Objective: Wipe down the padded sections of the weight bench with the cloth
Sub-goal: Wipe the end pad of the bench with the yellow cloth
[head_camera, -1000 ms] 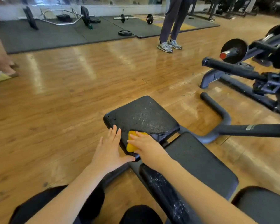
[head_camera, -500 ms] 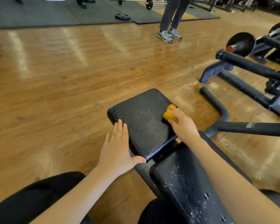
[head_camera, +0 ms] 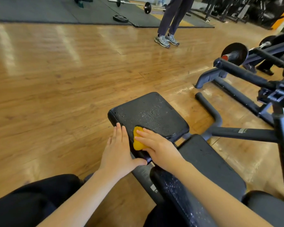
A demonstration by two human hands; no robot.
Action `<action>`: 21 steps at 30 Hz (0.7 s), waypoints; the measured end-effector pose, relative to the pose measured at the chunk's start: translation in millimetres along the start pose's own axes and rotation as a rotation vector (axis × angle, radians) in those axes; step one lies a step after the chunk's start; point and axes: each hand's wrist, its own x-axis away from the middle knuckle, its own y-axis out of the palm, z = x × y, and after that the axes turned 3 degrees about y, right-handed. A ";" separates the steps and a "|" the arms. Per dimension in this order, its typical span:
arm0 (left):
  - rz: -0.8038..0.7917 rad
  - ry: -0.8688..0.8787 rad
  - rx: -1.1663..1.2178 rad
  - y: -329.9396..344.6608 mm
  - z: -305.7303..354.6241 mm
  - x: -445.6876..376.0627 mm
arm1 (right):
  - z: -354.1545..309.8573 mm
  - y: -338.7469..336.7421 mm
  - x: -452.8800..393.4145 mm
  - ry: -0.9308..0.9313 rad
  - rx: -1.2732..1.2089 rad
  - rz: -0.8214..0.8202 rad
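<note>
Yellow cloth (head_camera: 138, 139) lies on the near left corner of the seat pad (head_camera: 150, 116), pressed flat under my right hand (head_camera: 159, 148); its fingers (head_camera: 143, 133) are laid straight across the cloth, not clenched round it. Left hand (head_camera: 117, 152) rests flat on the pad's left edge just beside the cloth, fingers released, thumb hooked at the near corner.

Droplets speckle the far half of the seat pad and the side of the back pad (head_camera: 208, 164).

Risks, as I judge them: with only a flat press, the cloth could bunch or slip out on a fast stroke. Wet vinyl could let the bracing left hand skid off the edge. Short strokes may miss the far corners. The bench frame (head_camera: 243, 134) sits close on the right; a wide sweep could knock knuckles on it.
</note>
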 end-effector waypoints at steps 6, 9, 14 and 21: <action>0.021 0.035 0.027 1.2 -5.8 2.8 | 79.3 -34.5 -11.7 0.442 -0.164 0.258; 0.047 0.043 0.034 1.8 -6.8 3.2 | 96.6 -43.4 -29.0 0.625 -0.201 0.287; 0.055 0.037 0.036 1.9 -7.3 4.7 | 59.4 -19.5 -38.5 0.656 -0.008 0.335; 0.042 0.023 0.013 0.6 -4.7 2.0 | -21.5 10.2 -6.5 0.130 0.056 0.185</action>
